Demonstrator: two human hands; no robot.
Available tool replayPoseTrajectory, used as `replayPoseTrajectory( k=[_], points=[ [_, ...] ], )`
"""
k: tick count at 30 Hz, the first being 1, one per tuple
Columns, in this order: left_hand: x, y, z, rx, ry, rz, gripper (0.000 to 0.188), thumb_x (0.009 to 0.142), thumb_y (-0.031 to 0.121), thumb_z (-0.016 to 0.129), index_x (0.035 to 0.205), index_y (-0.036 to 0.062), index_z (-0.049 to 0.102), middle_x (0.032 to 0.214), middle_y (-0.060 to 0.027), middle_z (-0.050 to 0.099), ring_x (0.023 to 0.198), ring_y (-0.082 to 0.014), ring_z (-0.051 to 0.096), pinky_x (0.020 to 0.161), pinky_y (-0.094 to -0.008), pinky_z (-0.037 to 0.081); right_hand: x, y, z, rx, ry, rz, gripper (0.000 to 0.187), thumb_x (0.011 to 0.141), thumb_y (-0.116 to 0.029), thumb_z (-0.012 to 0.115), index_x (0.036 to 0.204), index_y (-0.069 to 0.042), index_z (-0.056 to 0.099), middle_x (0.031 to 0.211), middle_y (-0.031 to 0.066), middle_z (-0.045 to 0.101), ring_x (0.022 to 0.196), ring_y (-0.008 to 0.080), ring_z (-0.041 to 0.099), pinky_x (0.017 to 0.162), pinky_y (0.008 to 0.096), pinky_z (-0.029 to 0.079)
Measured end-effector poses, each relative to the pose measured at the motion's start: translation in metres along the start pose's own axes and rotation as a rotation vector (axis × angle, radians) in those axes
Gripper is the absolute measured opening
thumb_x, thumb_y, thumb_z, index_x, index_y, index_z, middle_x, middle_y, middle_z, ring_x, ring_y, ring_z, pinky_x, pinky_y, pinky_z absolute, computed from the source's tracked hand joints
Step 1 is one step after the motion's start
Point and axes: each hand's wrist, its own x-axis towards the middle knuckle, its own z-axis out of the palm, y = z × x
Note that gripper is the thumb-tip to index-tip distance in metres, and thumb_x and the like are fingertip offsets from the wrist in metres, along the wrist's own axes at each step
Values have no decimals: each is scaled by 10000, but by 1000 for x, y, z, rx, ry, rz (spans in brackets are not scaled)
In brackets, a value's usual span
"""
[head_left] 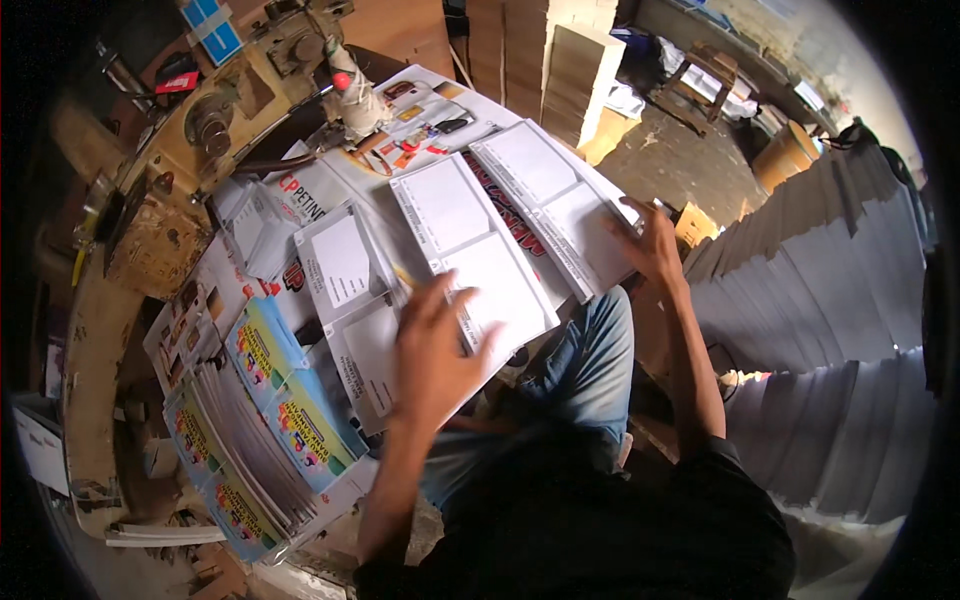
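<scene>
Three piles of white printed sheets with grey borders and blank boxes lie side by side: a left pile (342, 262), a middle pile (492, 275) and a right pile (535, 165). My left hand (438, 350) is over the lower ends of the left and middle piles, fingers spread and slightly blurred. Whether its fingertips touch the paper I cannot tell. At the right pile's outer edge is my right hand (652, 245), its fingers apart and close against the sheets. Neither hand visibly holds anything.
Blue-and-yellow printed booklets (290, 385) lie stacked at the left. A worn metal machine (215, 125) stands at the far left, with a wrapped bottle-like object (352, 92) beside it. Tall stacks of grey-white paper (800, 290) rise on the right. A small wooden stool (700, 82) is behind.
</scene>
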Motion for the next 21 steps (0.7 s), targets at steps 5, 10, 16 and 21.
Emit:
replayPoseTrajectory(
  k=[5,10,16,21],
  points=[
    [10,18,55,179,-191,4,589,661,301,845,1071,-4,554,1198,-249,563,1131,-437,518,988,-501,413,-3,-28,-17,59,46,32,311,776,-163,750,1025,5,669,1043,237,636,931,356,645,794,391,512],
    [5,4,48,-210,-160,-70,337,740,196,804,895,-22,599,925,-219,641,875,-392,605,775,-419,479,-5,-36,-55,361,-339,274,387,857,-104,672,1202,5,533,973,194,661,949,215,636,827,339,489],
    [-11,1,48,-560,25,-407,242,833,105,756,702,-14,591,618,10,570,566,-25,463,499,-201,337,-14,-43,-55,638,-237,399,564,874,-180,679,1379,-48,466,1103,109,617,1013,167,583,885,278,435],
    [-17,14,37,-840,276,-513,296,814,111,782,651,23,552,604,40,510,555,-17,401,494,-192,281,-18,-77,-53,783,-178,447,532,903,-81,637,1393,-30,437,1116,121,633,1026,166,587,916,291,439]
  ],
)
